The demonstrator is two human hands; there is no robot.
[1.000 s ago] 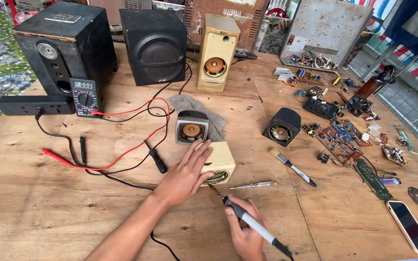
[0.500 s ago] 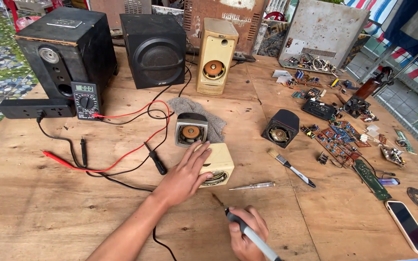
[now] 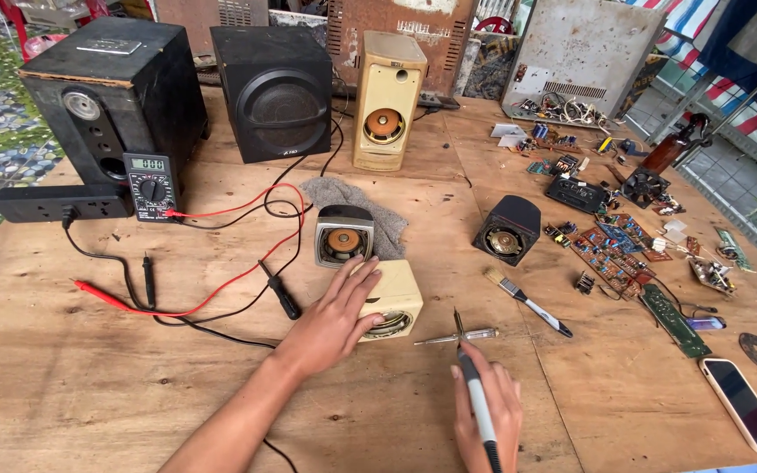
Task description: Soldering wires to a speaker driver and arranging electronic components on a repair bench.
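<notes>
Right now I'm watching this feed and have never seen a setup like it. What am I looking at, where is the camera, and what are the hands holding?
There is no machine here: a person works with bare hands, and the one camera sits on their head, looking down at a wooden plywood table. The left hand rests on a small cream plastic speaker box lying on its side. The right hand holds a pen-shaped soldering iron with a grey handle, its tip beside a thin metal screwdriver. Around them lie a black multimeter with red and black probe leads, larger black speaker cabinets, a small paintbrush, loose circuit boards and a phone.
</notes>
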